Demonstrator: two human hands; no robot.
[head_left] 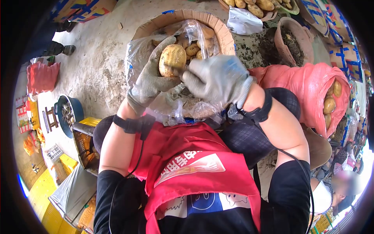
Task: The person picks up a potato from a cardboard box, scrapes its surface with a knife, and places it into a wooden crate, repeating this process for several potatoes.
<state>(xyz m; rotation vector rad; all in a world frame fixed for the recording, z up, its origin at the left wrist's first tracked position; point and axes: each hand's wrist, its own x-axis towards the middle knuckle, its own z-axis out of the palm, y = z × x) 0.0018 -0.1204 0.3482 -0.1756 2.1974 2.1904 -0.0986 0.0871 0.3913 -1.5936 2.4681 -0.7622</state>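
Concrete floor fills the upper left of the head view, and at upper centre, above a plastic-lined basket of potatoes, I see my gloved left hand gripping a potato while my gloved right hand, curled closed, touches its lower right edge.

one view only, worn on the head, aimed forward and steeply down along the wearer's own body. close in on the red apron at the bottom, then both forearms, with the gloved left hand and right hand in the upper middle, around a potato. farther out, faces a lined cardboard tub on the concrete floor. fisheye, ringed by a dark rim; at the bent edges, perhaps crates, too smeared to tell.
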